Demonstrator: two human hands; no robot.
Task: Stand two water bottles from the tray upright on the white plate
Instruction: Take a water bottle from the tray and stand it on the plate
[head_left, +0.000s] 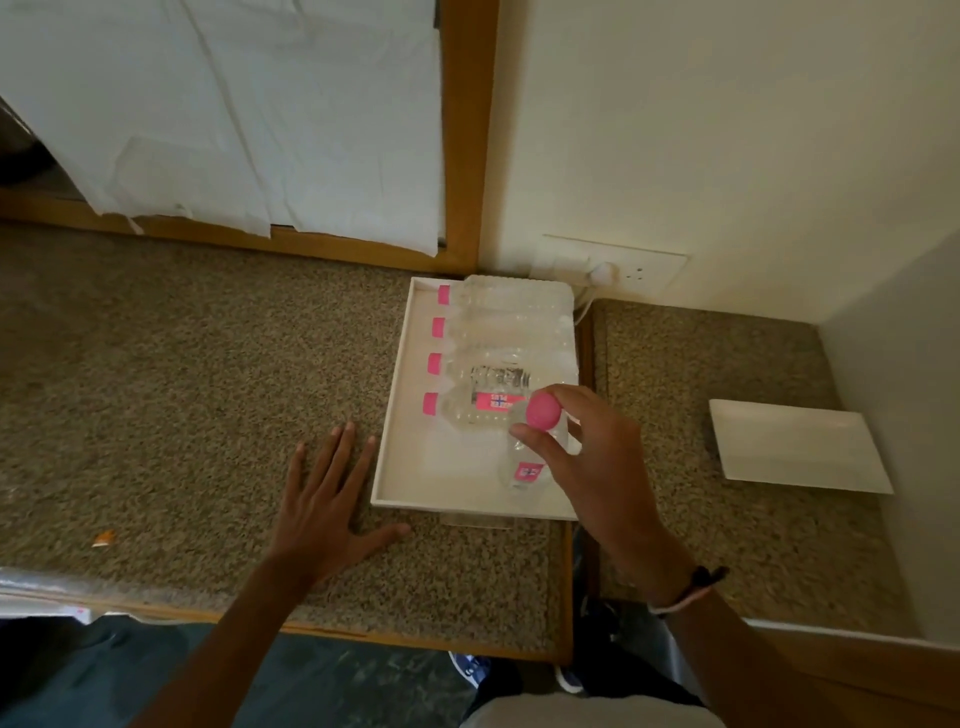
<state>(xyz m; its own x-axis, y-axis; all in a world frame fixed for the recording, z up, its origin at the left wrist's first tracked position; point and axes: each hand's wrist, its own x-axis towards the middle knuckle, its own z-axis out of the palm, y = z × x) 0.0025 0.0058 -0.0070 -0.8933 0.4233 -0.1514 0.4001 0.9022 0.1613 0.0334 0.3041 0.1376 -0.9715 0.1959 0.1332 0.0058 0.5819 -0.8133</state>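
Right hand lifts one water bottle upright over the tray; left hand rests flat on the tabletop.

The right hand (587, 457) has its grip clamped around the neck of an upright bottle (524, 467), just under its pink cap (543, 410); the fingers cover most of the clear body, so whether its base touches the tray (415, 488) cannot be told. Four more bottles (498, 353) lie on their sides in the far half of the tray, caps toward its left wall; their transparent bodies blend together and are hard to separate. The left hand (322, 499) lies spread open, palm down, just beside the tray's left edge. The white plate (800, 447) sits well apart to the right, near the wall, with bare speckled tabletop (182, 389) between tray and plate. The tray's near rim lies close to the tabletop's front edge.
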